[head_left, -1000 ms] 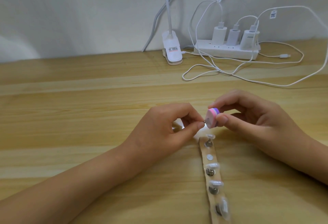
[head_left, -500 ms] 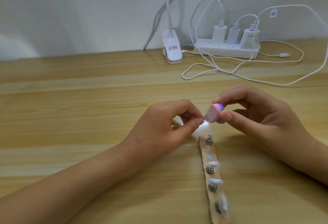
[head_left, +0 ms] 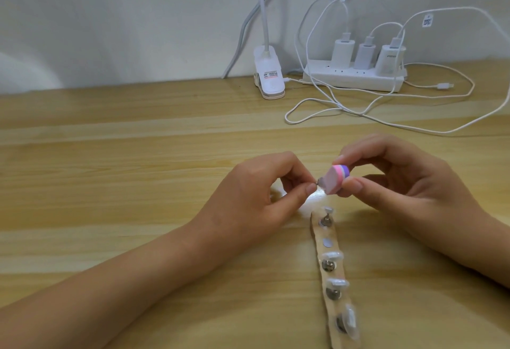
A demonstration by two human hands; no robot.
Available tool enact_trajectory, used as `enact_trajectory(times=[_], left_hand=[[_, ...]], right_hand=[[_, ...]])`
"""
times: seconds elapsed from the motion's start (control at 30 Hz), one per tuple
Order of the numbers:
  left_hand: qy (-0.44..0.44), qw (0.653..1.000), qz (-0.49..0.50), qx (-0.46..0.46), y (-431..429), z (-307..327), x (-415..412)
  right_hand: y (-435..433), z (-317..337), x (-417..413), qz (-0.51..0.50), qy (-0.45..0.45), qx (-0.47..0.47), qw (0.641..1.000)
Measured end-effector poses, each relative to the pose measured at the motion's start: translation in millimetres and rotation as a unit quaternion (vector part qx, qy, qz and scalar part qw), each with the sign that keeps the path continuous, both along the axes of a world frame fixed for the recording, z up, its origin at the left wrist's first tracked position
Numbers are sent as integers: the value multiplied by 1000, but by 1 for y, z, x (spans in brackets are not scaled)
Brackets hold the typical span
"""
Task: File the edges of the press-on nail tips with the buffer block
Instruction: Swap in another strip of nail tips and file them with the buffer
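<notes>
My right hand (head_left: pixel 400 191) pinches a small pink, white and purple buffer block (head_left: pixel 418 180) between thumb and forefinger. Its flat pink face is turned toward my left hand (head_left: pixel 256 196). That hand pinches a tiny clear nail tip on a metal stand (head_left: pixel 320 183), pressed against the block's face; the tip is mostly hidden by my fingertips. Just below the hands lies a wooden strip (head_left: pixel 331 279) on the table. It carries several clear nail tips (head_left: pixel 334 256) on metal stands, and one round magnet spot on it stands bare.
A white clip lamp base (head_left: pixel 269 76) is clamped at the table's far edge. To its right sits a white power strip (head_left: pixel 353 78) with three chargers. White cables (head_left: pixel 386 116) loop across the far right of the wooden table (head_left: pixel 110 183).
My right hand has tilted and shifted the buffer block slightly up and right against the nail tip. My left hand has kept its pinch in nearly the same place.
</notes>
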State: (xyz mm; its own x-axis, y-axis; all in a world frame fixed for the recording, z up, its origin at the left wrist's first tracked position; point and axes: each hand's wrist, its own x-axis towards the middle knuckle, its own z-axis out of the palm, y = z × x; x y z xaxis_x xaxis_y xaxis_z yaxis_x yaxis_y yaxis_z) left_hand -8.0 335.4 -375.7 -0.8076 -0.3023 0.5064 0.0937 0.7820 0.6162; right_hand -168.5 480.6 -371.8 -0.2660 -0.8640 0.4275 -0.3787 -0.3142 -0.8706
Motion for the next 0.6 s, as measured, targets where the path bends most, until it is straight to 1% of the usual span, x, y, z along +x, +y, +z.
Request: enact_trajectory(times=[0.07,0.17,0.27,0.37,0.47,0.5,0.53,0.57,0.6], left_hand=[[-2,1000,4,6,0,-1,0],[-1,1000,0,17,0,0,0],[12,1000,-11,26,1,2,1],[28,996,-35,71,2,5,4],[10,992,-50,119,1,6,5],[3,987,-53,150,0,6,5],[2,977,-56,204,0,7,4],[11,959,-61,277,1,8,3],[21,932,-67,357,1,10,2]], right_hand=[[0,0,0,7,-12,19,1000],[0,0,1,-4,-1,7,1000],[-1,0,1,-2,-5,47,999],[-2,3,-2,-31,-38,41,998],[-3,8,-6,-52,-89,35,994],[-3,9,-8,-55,-118,36,991],[-4,10,-10,-59,-147,43,986],[-4,11,-12,-64,-173,53,981],[-3,13,-14,-71,-194,62,976]])
